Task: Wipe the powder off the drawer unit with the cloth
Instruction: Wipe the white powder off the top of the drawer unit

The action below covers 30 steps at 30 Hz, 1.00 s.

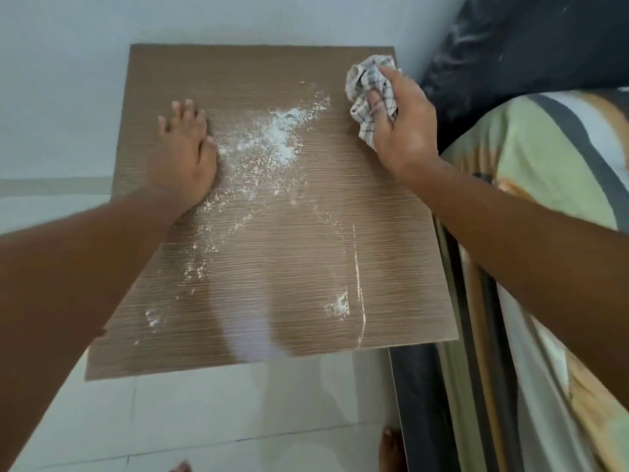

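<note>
Right, unit top [272, 267] fills your view, powder [275, 141] thickest mid-back with patches trailing to the front edge. Left hand [183, 161] lies open, flat beside the pile, bracing. Right hand [401, 120] grips the bunched cloth [364, 93] at back-right. Suggest sweeping inward from there, gathering powder, not flicking it off

White powder [279, 137] lies scattered across the brown, fine-ribbed top of the drawer unit [289, 267], thickest near the middle, with small clumps nearer the front. The crumpled checked cloth [366, 93], seemingly just above the back right corner, is bunched up.
</note>
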Each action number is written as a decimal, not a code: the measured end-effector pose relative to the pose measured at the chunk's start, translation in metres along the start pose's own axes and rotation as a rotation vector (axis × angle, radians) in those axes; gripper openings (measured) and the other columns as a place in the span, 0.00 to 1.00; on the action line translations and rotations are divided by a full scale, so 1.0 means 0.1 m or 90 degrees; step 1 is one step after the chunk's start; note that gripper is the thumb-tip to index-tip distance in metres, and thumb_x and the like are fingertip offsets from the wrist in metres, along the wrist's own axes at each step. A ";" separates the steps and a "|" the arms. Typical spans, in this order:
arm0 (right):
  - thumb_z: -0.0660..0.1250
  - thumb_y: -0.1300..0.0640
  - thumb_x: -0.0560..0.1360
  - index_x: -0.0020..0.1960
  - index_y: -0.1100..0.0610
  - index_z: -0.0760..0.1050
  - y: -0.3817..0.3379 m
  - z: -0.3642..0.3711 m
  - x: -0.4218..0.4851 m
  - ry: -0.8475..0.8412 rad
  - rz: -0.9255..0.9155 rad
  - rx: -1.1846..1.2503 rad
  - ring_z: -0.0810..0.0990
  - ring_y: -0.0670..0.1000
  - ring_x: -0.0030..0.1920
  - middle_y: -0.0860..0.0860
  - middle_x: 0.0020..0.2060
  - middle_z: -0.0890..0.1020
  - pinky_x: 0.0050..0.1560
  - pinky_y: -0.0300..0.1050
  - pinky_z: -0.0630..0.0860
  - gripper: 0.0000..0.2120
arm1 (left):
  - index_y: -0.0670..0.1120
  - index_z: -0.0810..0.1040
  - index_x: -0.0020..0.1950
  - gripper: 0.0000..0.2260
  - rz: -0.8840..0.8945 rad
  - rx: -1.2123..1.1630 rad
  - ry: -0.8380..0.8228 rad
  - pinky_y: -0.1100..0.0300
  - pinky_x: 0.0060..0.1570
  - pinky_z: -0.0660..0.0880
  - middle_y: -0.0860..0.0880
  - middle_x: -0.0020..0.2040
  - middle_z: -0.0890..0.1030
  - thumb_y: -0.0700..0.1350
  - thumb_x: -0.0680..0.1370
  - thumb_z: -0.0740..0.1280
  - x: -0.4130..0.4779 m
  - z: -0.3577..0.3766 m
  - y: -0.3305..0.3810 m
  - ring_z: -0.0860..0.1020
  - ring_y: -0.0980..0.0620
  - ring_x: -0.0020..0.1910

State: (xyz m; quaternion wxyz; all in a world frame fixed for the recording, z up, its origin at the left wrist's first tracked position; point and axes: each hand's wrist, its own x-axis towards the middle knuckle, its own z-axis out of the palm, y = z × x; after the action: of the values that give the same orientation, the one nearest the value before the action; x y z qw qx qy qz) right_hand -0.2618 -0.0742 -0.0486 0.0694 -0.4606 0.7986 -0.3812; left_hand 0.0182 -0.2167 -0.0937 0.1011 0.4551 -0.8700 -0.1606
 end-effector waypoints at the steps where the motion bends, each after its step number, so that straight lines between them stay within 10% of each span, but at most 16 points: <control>1: 0.62 0.57 0.83 0.73 0.55 0.71 0.01 0.04 0.16 0.000 -0.001 -0.017 0.72 0.40 0.61 0.50 0.66 0.78 0.60 0.19 0.62 0.18 | 0.36 0.59 0.80 0.24 0.009 0.012 -0.002 0.46 0.80 0.43 0.36 0.82 0.56 0.44 0.85 0.51 0.02 0.01 0.00 0.50 0.40 0.82; 8: 0.60 0.53 0.83 0.75 0.53 0.69 0.12 0.42 1.01 -0.014 0.066 -0.059 0.73 0.49 0.69 0.51 0.69 0.76 0.74 0.45 0.66 0.21 | 0.37 0.60 0.80 0.24 0.026 0.043 0.007 0.46 0.81 0.51 0.38 0.81 0.58 0.43 0.84 0.53 0.04 0.03 0.02 0.54 0.42 0.82; 13: 0.51 0.39 0.84 0.81 0.46 0.52 0.12 0.73 1.08 -0.219 0.099 -0.283 0.50 0.59 0.81 0.58 0.80 0.55 0.80 0.60 0.50 0.28 | 0.42 0.64 0.80 0.24 0.026 0.038 0.013 0.48 0.81 0.52 0.40 0.81 0.61 0.43 0.83 0.54 0.07 0.03 0.01 0.56 0.43 0.82; 30: 0.54 0.45 0.85 0.79 0.45 0.60 0.01 0.62 0.13 -0.365 -0.234 -0.229 0.51 0.55 0.81 0.56 0.79 0.59 0.78 0.59 0.44 0.23 | 0.43 0.63 0.81 0.25 0.012 0.024 0.004 0.49 0.81 0.49 0.42 0.82 0.60 0.44 0.82 0.52 0.04 0.01 0.06 0.54 0.43 0.82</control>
State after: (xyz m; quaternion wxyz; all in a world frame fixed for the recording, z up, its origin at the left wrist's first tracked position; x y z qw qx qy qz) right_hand -0.2416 -0.1183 -0.0898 0.1384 -0.6889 0.7049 -0.0970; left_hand 0.0112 -0.2169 -0.0920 0.0967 0.4489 -0.8769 -0.1420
